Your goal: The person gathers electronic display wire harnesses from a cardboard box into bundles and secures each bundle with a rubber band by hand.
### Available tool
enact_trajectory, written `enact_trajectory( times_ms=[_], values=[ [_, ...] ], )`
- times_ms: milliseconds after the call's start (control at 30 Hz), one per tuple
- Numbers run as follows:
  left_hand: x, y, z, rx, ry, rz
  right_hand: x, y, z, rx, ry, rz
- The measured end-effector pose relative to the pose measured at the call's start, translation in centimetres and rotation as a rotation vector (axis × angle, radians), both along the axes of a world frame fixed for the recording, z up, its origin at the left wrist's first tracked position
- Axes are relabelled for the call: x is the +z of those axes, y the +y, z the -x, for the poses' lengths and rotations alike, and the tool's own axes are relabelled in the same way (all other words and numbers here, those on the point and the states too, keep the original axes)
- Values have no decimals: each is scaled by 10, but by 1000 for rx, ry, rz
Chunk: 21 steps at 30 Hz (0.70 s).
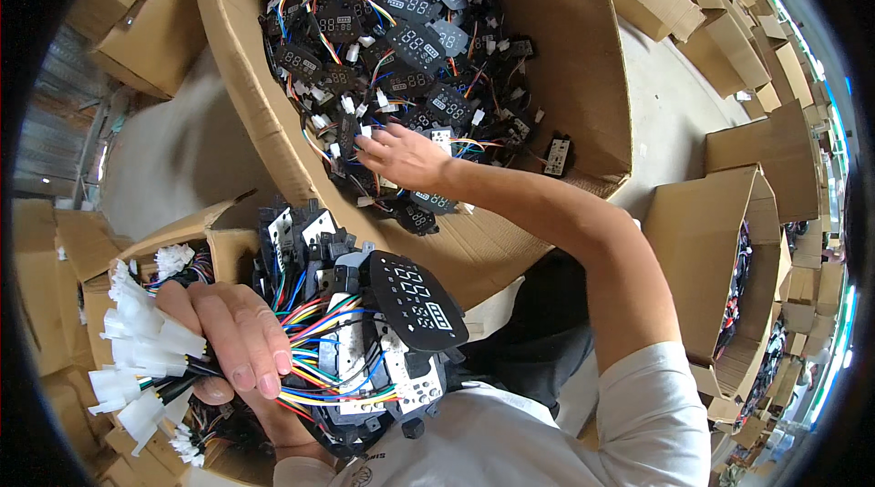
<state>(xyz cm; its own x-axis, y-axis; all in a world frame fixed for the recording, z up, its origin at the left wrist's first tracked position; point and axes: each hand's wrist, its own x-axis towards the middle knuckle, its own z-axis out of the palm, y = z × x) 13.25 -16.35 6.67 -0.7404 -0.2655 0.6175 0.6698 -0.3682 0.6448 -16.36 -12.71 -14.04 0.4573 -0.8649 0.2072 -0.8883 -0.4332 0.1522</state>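
Note:
My left hand (241,341) is closed round a bundle of coloured wires with white plug connectors (150,332) poking out past the fingers. From the other end of the wires hangs a stack of black digital display modules (415,300), some showing white circuit boards. My right hand (401,157) reaches into a large cardboard box (579,59), its fingers stretched and slightly apart over the loose display modules (415,45). Its fingertips are among dark modules and white plugs; whether they touch one is hard to tell.
One module (558,155) lies apart by the large box's right wall. At the lower left, an open carton (232,250) holds more wired parts. Another open carton (702,259) stands to the right. Further cartons (137,22) are stacked on the grey floor (173,154).

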Motion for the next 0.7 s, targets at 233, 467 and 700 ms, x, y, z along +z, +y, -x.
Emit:
enact_trajectory(
  times_ms=[233,467,700],
  values=[
    [-6,8,3,79,38,-101,-8,-35,-8,86,188,-95],
    [8,-2,-13,17,-64,-39,24,51,19,-621,-180,-842],
    [8,5,-6,76,-103,-81,-61,106,41,-730,-271,-730]
  ],
)
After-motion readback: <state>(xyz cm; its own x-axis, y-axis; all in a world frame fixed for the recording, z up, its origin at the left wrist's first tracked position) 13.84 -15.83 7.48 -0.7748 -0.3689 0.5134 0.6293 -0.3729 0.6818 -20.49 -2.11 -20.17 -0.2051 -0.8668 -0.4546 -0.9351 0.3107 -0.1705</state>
